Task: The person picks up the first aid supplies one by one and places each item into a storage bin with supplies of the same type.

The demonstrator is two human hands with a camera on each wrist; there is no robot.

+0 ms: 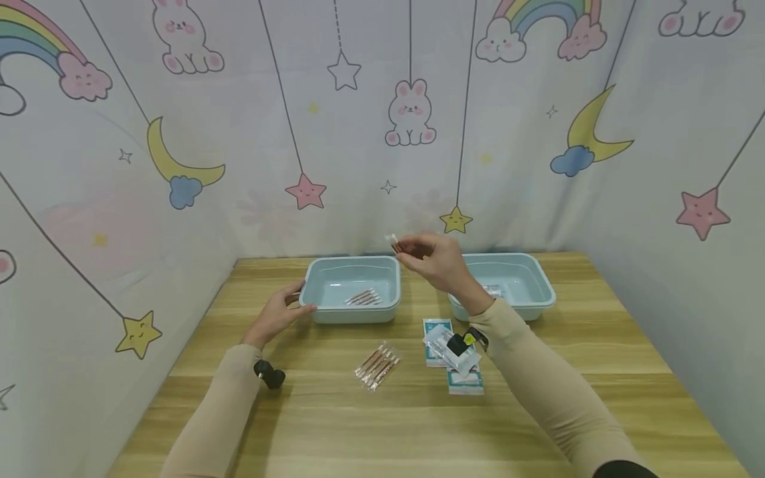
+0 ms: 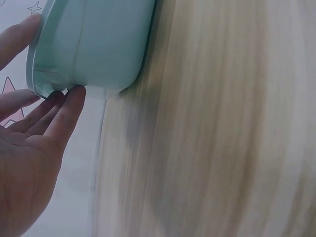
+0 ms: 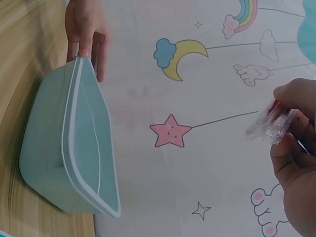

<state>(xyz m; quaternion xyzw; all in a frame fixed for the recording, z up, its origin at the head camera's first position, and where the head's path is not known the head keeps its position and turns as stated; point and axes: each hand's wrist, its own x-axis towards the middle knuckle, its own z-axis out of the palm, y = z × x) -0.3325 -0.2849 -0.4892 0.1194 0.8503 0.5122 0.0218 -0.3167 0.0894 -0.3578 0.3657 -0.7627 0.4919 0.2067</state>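
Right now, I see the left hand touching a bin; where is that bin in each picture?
Head: the bin sits just below and left of the centre.
Left wrist: the bin fills the upper left, seen from outside.
Right wrist: the bin is at the left, looking turned on its side by the camera's angle.
Shared landmark: the left hand, its fingers at the bin's end in all three.

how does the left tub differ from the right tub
The left tub holds wrapped brown sticks, while the right tub has a pale packet in it. The left hand grips the left tub; no hand grips the right tub. In the head view the right arm partly covers the right tub, while the left tub shows nearly whole. Both are light blue with rounded corners.
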